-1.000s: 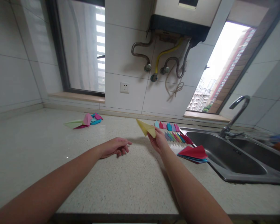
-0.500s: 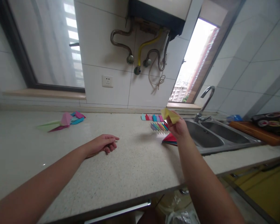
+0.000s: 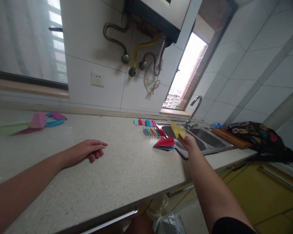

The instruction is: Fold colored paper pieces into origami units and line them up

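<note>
My right hand [image 3: 190,142] pinches a yellow paper plane [image 3: 178,130] and holds it up in front of the near sink basin. Just left of it on the counter lies a stack of folded paper planes [image 3: 164,143], red on top with blue beneath. Behind that stack stand a row of small colourful folded papers [image 3: 153,131] and, farther back, a second row [image 3: 145,122]. My left hand [image 3: 86,151] rests on the counter with its index finger stretched out and the others loosely curled, holding nothing visible.
More folded papers [image 3: 39,121], pink, green and blue, lie at the counter's far left. A double steel sink [image 3: 205,148] with a tap [image 3: 194,109] is set in at the right. Past it are a wooden board [image 3: 231,138] and a dark patterned bag [image 3: 261,136].
The view has turned to the right. My right hand has moved the yellow paper plane away from the rows, to over the sink, uncovering the red stack. My left hand stays on the counter.
</note>
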A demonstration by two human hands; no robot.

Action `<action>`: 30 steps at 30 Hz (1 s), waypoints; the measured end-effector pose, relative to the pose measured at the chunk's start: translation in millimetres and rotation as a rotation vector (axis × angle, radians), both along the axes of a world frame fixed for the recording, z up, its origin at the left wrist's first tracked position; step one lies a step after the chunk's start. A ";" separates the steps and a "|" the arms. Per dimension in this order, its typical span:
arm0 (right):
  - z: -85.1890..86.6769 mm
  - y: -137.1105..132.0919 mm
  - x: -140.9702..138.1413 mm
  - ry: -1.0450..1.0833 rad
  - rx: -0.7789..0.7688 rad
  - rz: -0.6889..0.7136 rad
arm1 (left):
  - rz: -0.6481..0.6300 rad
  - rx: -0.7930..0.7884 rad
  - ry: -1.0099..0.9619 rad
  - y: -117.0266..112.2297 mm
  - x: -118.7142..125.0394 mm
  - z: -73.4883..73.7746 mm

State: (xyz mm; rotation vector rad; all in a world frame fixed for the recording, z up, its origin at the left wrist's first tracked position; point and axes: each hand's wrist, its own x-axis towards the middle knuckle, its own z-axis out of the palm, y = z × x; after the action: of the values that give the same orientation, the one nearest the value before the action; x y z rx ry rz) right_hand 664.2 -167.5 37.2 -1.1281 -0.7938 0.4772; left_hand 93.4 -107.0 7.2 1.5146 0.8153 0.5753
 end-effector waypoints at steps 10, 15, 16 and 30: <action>-19.2 7.2 4.1 0.082 -0.126 0.049 | -0.018 -0.002 0.011 0.9 0.8 1.4; -16.9 6.4 0.6 0.063 -0.152 0.091 | -0.017 0.009 0.022 -0.2 0.5 2.9; -16.2 6.4 -0.6 0.053 -0.155 0.097 | -0.016 0.008 0.021 0.0 0.3 2.8; -9.1 8.6 -12.3 -0.153 -0.181 0.111 | -0.032 0.019 0.025 1.9 -0.4 0.3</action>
State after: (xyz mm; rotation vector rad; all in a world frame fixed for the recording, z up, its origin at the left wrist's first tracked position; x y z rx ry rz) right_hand 651.9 -158.9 28.1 -1.3043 -0.9648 0.5695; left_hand 93.0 -105.2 7.4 1.5519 0.8051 0.5425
